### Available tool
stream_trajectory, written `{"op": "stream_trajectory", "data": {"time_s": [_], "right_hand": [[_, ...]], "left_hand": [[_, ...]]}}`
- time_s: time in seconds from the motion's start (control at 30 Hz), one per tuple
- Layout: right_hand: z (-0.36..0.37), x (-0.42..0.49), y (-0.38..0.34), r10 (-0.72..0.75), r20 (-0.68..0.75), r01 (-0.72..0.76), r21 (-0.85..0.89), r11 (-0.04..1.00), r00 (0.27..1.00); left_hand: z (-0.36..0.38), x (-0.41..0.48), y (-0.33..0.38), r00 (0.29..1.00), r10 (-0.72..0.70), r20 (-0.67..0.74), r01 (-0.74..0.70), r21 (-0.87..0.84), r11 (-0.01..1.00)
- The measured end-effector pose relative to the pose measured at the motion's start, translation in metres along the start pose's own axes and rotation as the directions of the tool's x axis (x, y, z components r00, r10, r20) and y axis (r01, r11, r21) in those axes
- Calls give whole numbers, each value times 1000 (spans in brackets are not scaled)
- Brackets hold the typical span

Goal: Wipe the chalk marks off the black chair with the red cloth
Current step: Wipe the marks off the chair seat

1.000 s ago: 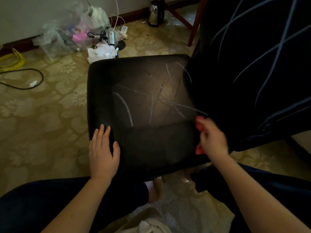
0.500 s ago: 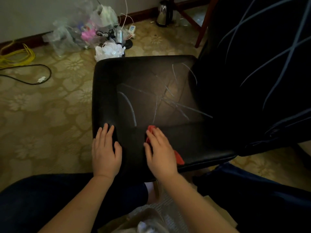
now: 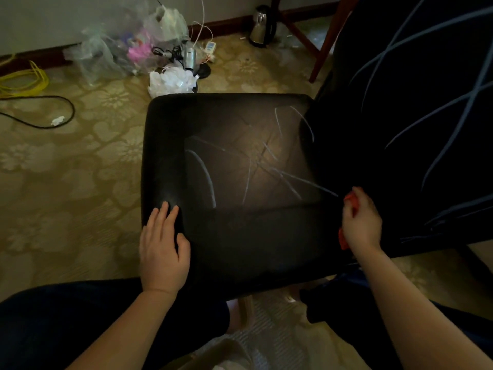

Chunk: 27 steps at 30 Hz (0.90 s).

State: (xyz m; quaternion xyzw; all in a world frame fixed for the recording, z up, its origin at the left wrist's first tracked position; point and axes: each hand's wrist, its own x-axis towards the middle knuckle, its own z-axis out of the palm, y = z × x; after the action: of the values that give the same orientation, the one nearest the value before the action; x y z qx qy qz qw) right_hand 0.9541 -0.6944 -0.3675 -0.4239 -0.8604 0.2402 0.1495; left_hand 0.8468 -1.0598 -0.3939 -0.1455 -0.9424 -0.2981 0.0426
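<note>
Dim room, beige floral carpet (image 3: 80, 182), pale wall (image 3: 53, 17) with dark skirting board (image 3: 224, 24), plastic bags (image 3: 104, 54), yellow cable (image 3: 40, 76), steel kettle (image 3: 260, 28), red-brown wooden legs (image 3: 324, 46)

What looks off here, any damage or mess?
Pale chalk marks criss-cross the black chair seat and backrest, not yet wiped; the right hand grips the red cloth at the seat's edge. Behind, plastic bags and cables clutter the floor.
</note>
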Motion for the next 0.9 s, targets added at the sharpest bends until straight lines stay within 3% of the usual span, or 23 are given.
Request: {"op": "stream_trajectory", "data": {"time_s": [0.2,0.3,0.37,0.43,0.53,0.6,0.7,0.8,0.9], "right_hand": [[19,-6,-21,-13,-33,14,50,999,999],[35,-34,-47,-143,14,142,67,988,990],[50,-59,-74,-321,118,310,102,945,940],[59,-78,-95,-496,223,480,128,868,839],[57,-71,-86,-603,278,594,127,794,747],[46,-48,-63,-545,223,542,79,837,808],[21,-1,-22,-242,81,241,12,970,967],[13,21,-1,-29,7,29,-48,998,1000],[29,9,-20,-13,-41,12,-10,1000,999]], "left_hand": [[1,0,2,1000,3,-13,-3,-17,1000],[1,-1,-1,1000,3,-7,-3,-15,1000],[1,-1,-1,1000,3,-4,-3,-15,1000],[1,1,-1,1000,6,-1,-6,-12,1000],[1,0,-1,1000,0,0,0,-14,1000],[1,0,-1,1000,5,-13,-5,-19,1000],[2,0,1,1000,-3,-22,3,-19,1000],[3,-2,2,1000,-1,-30,1,-23,1000],[2,-1,2,999,6,-38,-6,-20,1000]]}}
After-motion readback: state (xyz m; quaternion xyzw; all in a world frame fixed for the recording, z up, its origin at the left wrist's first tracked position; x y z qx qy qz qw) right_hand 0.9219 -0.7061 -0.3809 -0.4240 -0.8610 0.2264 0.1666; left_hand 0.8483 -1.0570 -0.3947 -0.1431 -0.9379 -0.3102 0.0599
